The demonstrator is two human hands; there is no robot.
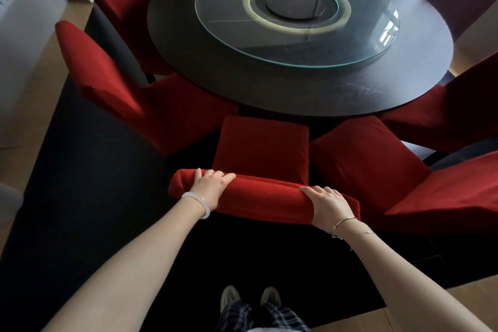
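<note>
The legs of the chair [265,198] are hidden under its seat, which points at the near edge of the table [296,94]. Its backrest top runs left to right. The left hand [211,187] and right hand [327,206] grip it, fingers curled over.

Left grip [210,186], right grip [328,205], both curled

Round dark table [296,97] w/ glass turntable [310,51] on top, window light reflected in the glass. Red-covered chairs [107,73] ring the table, close together. Dark rug [80,197] underneath, on light wood floor [471,302]. Grey wall [29,16] at left
</note>
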